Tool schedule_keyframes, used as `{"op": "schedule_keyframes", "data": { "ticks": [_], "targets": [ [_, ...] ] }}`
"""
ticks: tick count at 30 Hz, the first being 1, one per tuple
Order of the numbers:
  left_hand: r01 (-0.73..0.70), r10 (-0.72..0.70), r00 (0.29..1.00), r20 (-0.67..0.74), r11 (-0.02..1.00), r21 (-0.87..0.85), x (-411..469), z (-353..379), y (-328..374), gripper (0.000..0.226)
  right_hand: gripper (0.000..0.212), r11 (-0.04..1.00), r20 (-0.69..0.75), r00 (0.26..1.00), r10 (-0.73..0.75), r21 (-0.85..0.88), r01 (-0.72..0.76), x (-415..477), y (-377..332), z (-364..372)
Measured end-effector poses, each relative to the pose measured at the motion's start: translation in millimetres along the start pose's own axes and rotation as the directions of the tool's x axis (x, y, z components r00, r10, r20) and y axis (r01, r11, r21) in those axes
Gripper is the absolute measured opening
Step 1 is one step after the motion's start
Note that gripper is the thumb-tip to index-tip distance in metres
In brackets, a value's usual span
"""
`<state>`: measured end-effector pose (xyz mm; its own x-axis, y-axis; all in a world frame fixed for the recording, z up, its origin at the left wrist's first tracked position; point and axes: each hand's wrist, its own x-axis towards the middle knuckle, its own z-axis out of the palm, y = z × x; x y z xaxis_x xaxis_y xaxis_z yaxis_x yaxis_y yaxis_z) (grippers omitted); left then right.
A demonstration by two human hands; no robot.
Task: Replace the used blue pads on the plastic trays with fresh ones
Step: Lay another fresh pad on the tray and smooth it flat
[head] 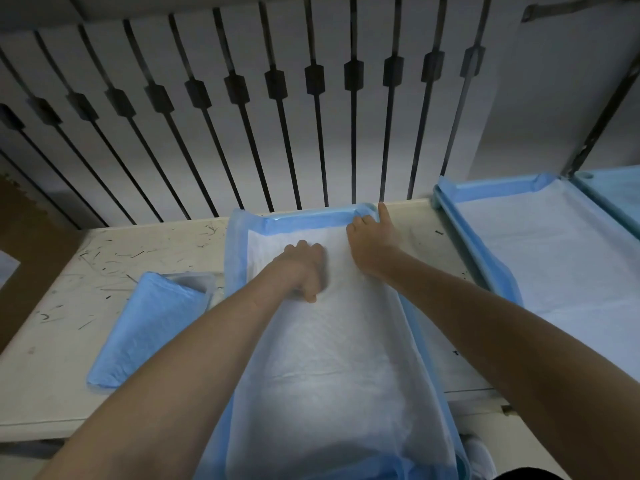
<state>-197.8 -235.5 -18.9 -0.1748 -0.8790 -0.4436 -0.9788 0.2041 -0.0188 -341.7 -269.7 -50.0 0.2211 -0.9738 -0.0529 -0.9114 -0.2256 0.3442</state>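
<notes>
A fresh pad [332, 344], white in the middle with a blue border, lies spread over a plastic tray [311, 220] in front of me. My left hand [304, 268] presses down on the pad's white centre with fingers curled. My right hand [372, 239] is at the tray's far right corner, fingers bent over the pad's blue edge and index finger stretched along the rim. A second tray [460, 233] lined with a pad [561, 258] stands to the right. A packet of folded blue pads [152, 323] lies to the left.
The trays rest on a scratched white table [69, 358] against a dark barred railing [277, 133]. A third light-blue tray [613, 192] shows at the far right. The pad hangs over the table's front edge toward me.
</notes>
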Motion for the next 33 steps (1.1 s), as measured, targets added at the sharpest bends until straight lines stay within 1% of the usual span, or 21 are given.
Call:
{"op": "schedule_keyframes", "data": {
  "ticks": [7,10,11,14,16,17,18,20,21,23,24,26,29,33],
  "targets": [
    [0.001,-0.001,1.0,-0.001,1.0,0.023,2.6,0.5,0.8,0.073,0.047,1.0,0.005,1.0,-0.013,-0.009,0.013,1.2,-7.1,-5.1],
    [-0.003,0.003,1.0,-0.004,1.0,0.013,2.1,0.9,0.3,0.073,0.053,0.999,0.06,0.998,0.007,-0.05,-0.004,3.5,-8.7,-4.1],
    [-0.004,0.004,1.0,-0.004,1.0,0.006,1.9,1.4,-0.4,0.073,0.053,0.999,0.058,0.998,0.014,-0.03,-0.013,5.7,-8.6,-1.7],
    [-0.005,0.005,1.0,-0.007,1.0,-0.004,1.9,2.4,-3.1,0.073,0.046,0.985,-0.009,0.999,0.049,0.169,-0.047,11.7,-4.9,2.6],
    [-0.003,0.003,1.0,-0.011,1.0,-0.011,3.2,3.4,-4.7,0.072,0.044,0.939,-0.048,0.995,0.092,0.337,-0.071,12.5,-2.3,-1.6],
    [0.001,-0.001,1.0,-0.015,1.0,-0.022,3.6,4.2,-5.6,0.071,0.045,0.917,-0.059,0.993,0.1,0.392,-0.069,10.5,-3.2,-5.4],
    [0.004,-0.005,1.0,-0.021,0.999,-0.041,3.7,5.2,-6.6,0.069,0.046,0.914,-0.08,0.993,0.087,0.404,-0.047,6.4,-5.3,-8.5],
    [0.014,-0.02,0.998,-0.066,0.996,-0.087,-0.9,8.9,-5.8,0.06,0.04,0.954,-0.106,0.994,0.01,0.299,0.022,-9.6,-14.0,-9.8],
    [0.019,-0.029,0.993,-0.112,0.995,-0.095,-7.3,12.0,-4.0,0.052,0.035,0.972,-0.083,0.996,-0.013,0.234,0.032,-21.3,-19.2,-8.4],
    [0.039,-0.052,0.976,-0.211,0.997,-0.063,-24.2,19.0,-0.8,0.04,0.03,0.989,-0.005,1.0,-0.002,0.15,0.003,-47.4,-25.2,-8.5],
    [0.047,-0.056,0.971,-0.234,0.998,-0.042,-33.5,24.0,0.4,0.038,0.029,0.992,0.018,1.0,0.011,0.127,-0.014,-59.7,-25.8,-8.8],
    [0.042,-0.051,0.973,-0.224,0.998,-0.045,-52.4,35.1,-0.3,0.04,0.028,0.996,0.025,1.0,0.012,0.086,-0.014,-83.7,-23.7,-12.4],
    [0.031,-0.044,0.986,-0.158,0.996,-0.085,-81.6,44.8,-4.3,0.044,0.026,0.999,0.041,0.998,-0.052,0.012,0.052,-118.9,-18.8,-15.8],
    [0.029,-0.033,0.996,-0.085,0.998,-0.052,-118.4,53.3,-2.6,0.048,0.026,0.99,0.053,0.99,-0.129,-0.049,0.132,-161.2,-19.6,-21.2]
  ]
}}
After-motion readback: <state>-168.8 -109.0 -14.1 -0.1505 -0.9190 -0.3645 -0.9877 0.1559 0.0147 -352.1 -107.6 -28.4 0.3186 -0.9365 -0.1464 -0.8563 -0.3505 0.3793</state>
